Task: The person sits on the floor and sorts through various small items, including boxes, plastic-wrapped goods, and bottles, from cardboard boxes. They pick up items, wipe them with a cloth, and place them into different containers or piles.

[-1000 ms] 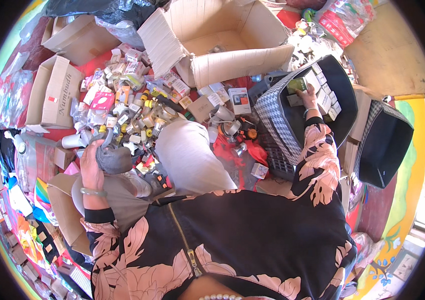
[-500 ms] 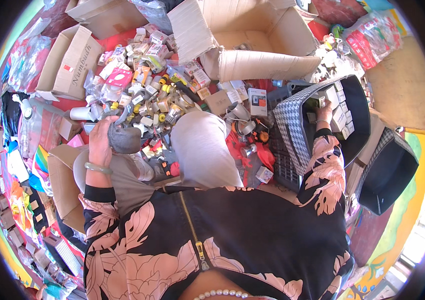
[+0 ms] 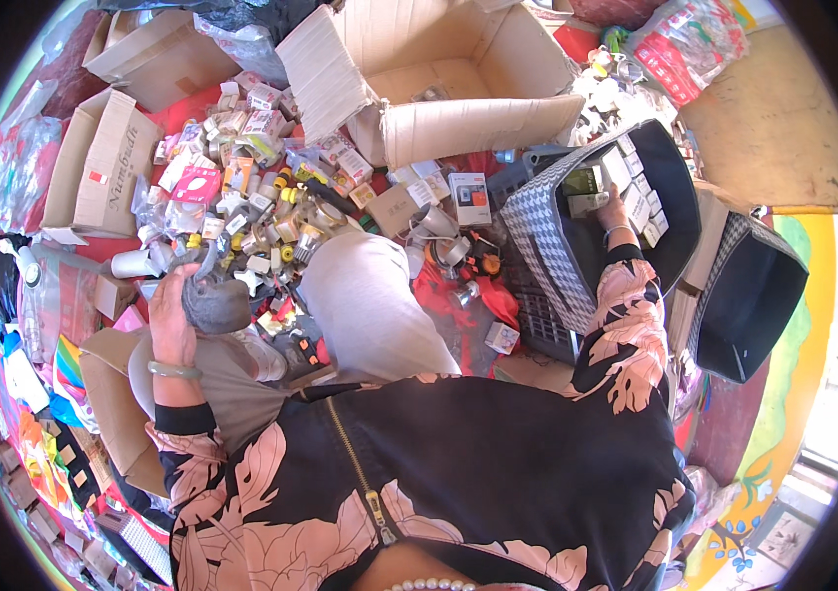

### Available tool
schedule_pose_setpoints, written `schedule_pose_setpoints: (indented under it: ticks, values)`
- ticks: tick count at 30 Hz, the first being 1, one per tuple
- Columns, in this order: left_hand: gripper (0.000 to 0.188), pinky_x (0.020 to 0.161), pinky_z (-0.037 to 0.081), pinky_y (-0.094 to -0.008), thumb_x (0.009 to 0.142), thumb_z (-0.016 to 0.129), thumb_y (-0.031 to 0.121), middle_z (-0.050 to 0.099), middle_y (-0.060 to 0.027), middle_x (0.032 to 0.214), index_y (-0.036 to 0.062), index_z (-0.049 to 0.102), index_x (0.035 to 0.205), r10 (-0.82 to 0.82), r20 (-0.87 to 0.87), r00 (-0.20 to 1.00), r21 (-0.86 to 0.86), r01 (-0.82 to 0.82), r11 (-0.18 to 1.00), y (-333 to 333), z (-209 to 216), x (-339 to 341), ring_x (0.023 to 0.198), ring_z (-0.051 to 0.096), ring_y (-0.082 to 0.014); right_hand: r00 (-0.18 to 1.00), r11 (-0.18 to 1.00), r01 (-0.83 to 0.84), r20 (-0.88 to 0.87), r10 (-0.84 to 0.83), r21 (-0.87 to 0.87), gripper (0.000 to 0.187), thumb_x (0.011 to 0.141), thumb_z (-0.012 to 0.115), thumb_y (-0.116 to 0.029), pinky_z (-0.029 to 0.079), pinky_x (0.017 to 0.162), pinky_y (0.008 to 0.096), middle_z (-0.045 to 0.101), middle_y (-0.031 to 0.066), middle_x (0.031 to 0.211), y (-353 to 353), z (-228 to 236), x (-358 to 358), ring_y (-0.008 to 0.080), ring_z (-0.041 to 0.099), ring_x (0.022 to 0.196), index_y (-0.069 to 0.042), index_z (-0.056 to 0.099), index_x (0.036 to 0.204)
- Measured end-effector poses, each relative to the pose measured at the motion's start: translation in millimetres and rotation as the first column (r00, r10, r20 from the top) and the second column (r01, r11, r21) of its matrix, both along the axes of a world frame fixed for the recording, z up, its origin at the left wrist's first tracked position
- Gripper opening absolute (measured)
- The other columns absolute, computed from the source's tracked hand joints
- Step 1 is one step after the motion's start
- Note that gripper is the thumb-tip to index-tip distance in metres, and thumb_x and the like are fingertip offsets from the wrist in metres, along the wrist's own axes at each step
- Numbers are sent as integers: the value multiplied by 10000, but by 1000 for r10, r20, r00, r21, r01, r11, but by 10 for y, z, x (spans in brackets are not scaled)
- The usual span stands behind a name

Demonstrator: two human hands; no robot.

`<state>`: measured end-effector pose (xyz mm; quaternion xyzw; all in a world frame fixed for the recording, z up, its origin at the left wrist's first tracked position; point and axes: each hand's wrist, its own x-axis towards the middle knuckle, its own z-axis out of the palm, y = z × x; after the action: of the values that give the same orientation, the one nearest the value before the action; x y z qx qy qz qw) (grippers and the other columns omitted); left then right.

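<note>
My right hand (image 3: 615, 210) reaches into a black-lined fabric bin (image 3: 543, 234) with a houndstooth outside. Its fingers close on a small green-and-white box (image 3: 583, 183) at the bin's left inner side. Beside that hand, several small white boxes (image 3: 638, 192) stand in rows in the bin. On the left, my left hand (image 3: 172, 317) is curled against a soft grey bundle of cloth (image 3: 216, 302), gripping it near my knee. Ahead of that hand spreads a heap of small boxes, bulbs and fittings (image 3: 266, 202).
A large open carton (image 3: 483, 128) stands at the back, with a smaller carton (image 3: 108, 163) at the far left. A second black-lined bin (image 3: 749, 305) leans at the right. Under the houndstooth bin is a black plastic crate (image 3: 542, 325). My raised knee (image 3: 369, 300) occupies the middle.
The whole view has shifted, so most things sit farther left. In the bin, the green-and-white box at my right hand shows more plainly. My left hand stays at the grey cloth.
</note>
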<state>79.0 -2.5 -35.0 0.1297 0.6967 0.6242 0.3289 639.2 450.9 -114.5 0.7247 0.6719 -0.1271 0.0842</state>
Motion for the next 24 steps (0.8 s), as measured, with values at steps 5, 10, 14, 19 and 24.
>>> schedule_pose_setpoints:
  ticks: [5, 10, 14, 19, 24]
  values:
    - [258, 721, 437, -243, 906, 484, 191, 595, -49, 871, -23, 621, 952, -14, -1, 1000, -24, 14, 1000, 27, 52, 19, 763, 544, -109, 923, 908, -353, 241, 299, 226, 629, 672, 709, -209, 468, 850, 383, 580, 204, 1089, 143, -398, 170, 340, 573, 1004, -10, 387, 1174]
    - [263, 712, 437, -237, 909, 485, 193, 601, -55, 868, -24, 624, 958, -6, 14, 1000, -13, 6, 1000, 5, 45, 35, 770, 549, -108, 981, 961, -175, -47, 189, 212, 885, 607, 779, -257, 402, 948, 347, 474, 203, 1236, 327, -466, 273, 308, 464, 1157, 9, 282, 1289]
    - [259, 739, 434, -247, 907, 497, 203, 609, -53, 876, -11, 634, 956, 11, 1, 1000, -35, -11, 999, -97, -48, -27, 784, 556, -115, 957, 989, -77, -271, 108, 123, 959, 593, 813, -294, 418, 908, 380, 513, 197, 1192, 282, -361, 38, 324, 515, 1092, -129, 251, 1353]
    - [237, 782, 417, -245, 896, 494, 174, 616, -42, 907, -6, 642, 938, -96, -169, 981, 4, 98, 995, -145, -58, -49, 859, 549, -116, 989, 984, -56, -124, 78, 169, 864, 679, 747, -293, 427, 867, 372, 532, 210, 1172, 439, -558, 45, 341, 539, 1035, -154, 266, 1383]
    - [234, 794, 401, -233, 898, 489, 174, 609, -24, 894, 5, 649, 924, 8, 30, 1000, -36, -7, 999, -167, -94, -68, 854, 533, -100, 991, 969, -51, -104, 78, 240, 772, 615, 771, -362, 401, 928, 386, 524, 222, 1178, 630, -744, 214, 357, 509, 1084, -53, 426, 1232]
